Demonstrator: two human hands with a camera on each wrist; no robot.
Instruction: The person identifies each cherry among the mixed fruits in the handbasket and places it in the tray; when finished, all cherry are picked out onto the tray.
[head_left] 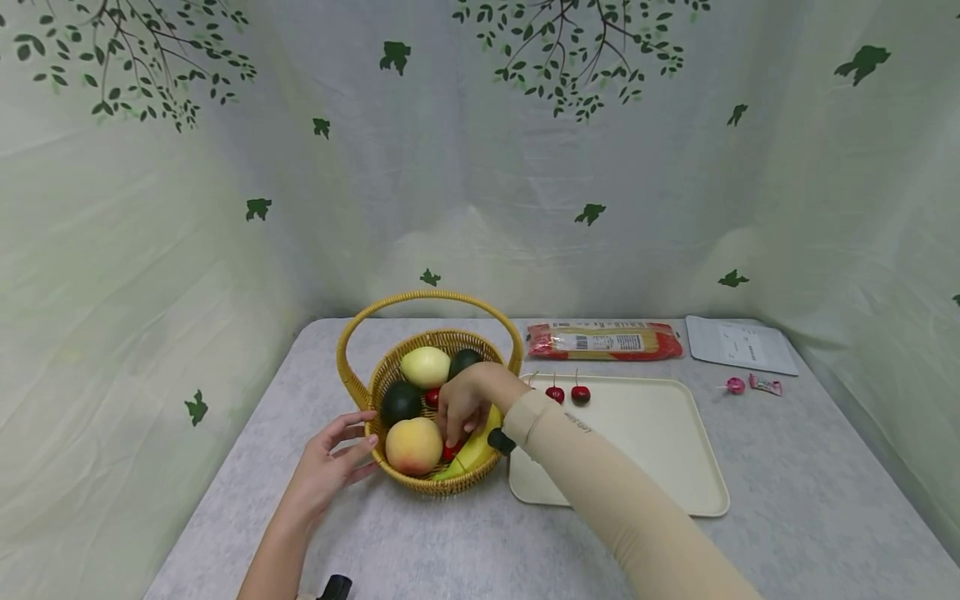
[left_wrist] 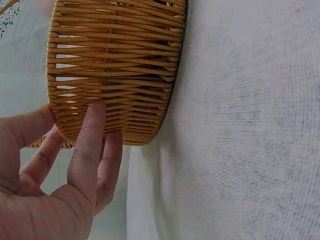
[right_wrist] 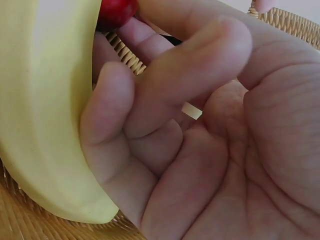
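Observation:
A wicker basket [head_left: 450, 487] with a tall handle stands on the table, filled with fruit. Inside are a peach [head_left: 413, 447], a banana [head_left: 474, 450], a pale yellow fruit [head_left: 425, 367], two dark green fruits [head_left: 401, 402] and red cherries [head_left: 432, 397]. My right hand [head_left: 468, 404] reaches into the basket beside the banana, its fingers curled. Thumb and fingers pinch a cherry [right_wrist: 116, 14] in the right wrist view, though part of it is hidden. Against the basket's left side, my left hand [head_left: 333, 458] rests with spread, mostly straight fingers [left_wrist: 86, 155].
A cream tray [head_left: 637, 433] lies right of the basket, with cherries [head_left: 580, 395] at its back left; the right forearm crosses over it. Behind lie a red-and-yellow packet [head_left: 604, 342] and a grey pouch [head_left: 741, 344]. A lollipop [head_left: 736, 386] and a wrapped candy [head_left: 766, 384] lie at right.

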